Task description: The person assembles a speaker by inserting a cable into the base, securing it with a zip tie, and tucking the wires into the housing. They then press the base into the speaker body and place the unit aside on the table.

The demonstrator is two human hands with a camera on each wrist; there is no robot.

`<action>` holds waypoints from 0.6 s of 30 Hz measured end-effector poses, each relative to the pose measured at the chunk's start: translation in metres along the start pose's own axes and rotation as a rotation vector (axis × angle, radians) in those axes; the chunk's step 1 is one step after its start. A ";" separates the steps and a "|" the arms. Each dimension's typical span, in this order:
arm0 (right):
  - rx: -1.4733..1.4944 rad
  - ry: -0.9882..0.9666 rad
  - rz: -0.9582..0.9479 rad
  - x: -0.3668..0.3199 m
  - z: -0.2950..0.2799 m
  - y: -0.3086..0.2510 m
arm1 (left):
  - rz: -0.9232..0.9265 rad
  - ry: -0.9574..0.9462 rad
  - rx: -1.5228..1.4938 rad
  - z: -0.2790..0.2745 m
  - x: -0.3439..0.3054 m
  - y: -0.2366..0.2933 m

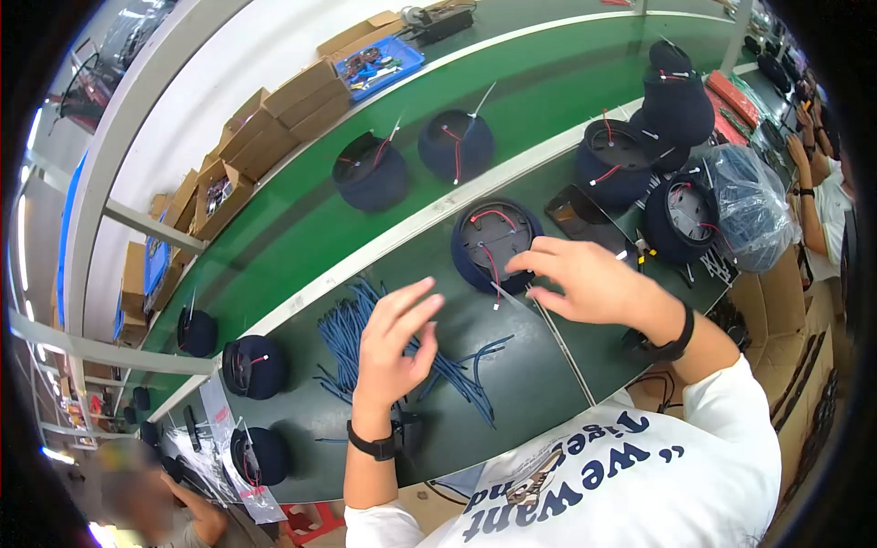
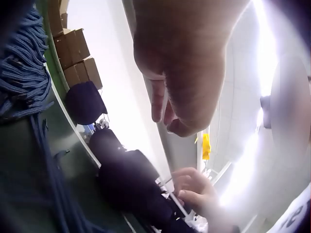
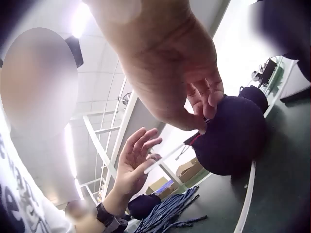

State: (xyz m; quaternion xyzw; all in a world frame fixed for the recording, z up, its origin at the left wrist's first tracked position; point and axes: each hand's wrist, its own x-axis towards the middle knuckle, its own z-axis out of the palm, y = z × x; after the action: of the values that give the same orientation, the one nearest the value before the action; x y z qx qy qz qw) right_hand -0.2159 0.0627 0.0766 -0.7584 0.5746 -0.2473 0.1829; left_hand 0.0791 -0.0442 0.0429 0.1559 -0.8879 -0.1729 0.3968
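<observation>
On the green worktable stands a round dark-blue housing (image 1: 464, 260), its open grey inside facing up with red wires and white connectors. My right hand (image 1: 585, 279) is at its near rim, thumb and fingers bent. In the right wrist view, that hand's fingertips (image 3: 203, 129) close on a small dark striped piece beside the housing (image 3: 233, 138). A pale thin strip (image 3: 165, 159) sticks out from there, overlapping my left hand (image 3: 133, 167). The left hand (image 1: 393, 342) is raised in the air, fingers loosely bent and holding nothing, over a pile of blue cords (image 1: 343, 329).
More blue housings stand on the green belt (image 1: 370, 183), at the right (image 1: 612, 169) and at the left (image 1: 256, 367). A phone (image 1: 585, 219) lies behind the right hand. Cardboard boxes (image 1: 306, 96) and a blue tray (image 1: 388, 68) line the back. Other people work at both ends.
</observation>
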 end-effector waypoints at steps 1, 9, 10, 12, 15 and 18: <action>-0.055 0.051 0.024 -0.004 0.013 0.006 | 0.044 -0.092 -0.001 0.009 0.008 -0.001; 0.323 0.347 -0.009 -0.006 0.039 0.044 | 0.170 -0.268 -0.077 0.074 0.048 -0.009; 0.363 0.354 -0.033 -0.007 0.039 0.050 | 0.138 -0.251 -0.107 0.073 0.050 -0.010; 0.456 0.360 -0.070 -0.009 0.040 0.061 | 0.054 -0.198 -0.163 0.076 0.051 -0.011; 0.518 0.280 -0.087 -0.008 0.040 0.069 | 0.008 -0.140 -0.139 0.080 0.050 -0.011; 0.560 0.232 -0.068 -0.008 0.041 0.071 | 0.017 -0.147 -0.126 0.081 0.050 -0.014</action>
State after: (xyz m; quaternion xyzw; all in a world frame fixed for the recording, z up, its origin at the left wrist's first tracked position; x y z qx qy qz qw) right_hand -0.2493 0.0510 0.0019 -0.6640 0.4754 -0.4872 0.3094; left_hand -0.0123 -0.0630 0.0190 0.1102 -0.9032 -0.2359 0.3412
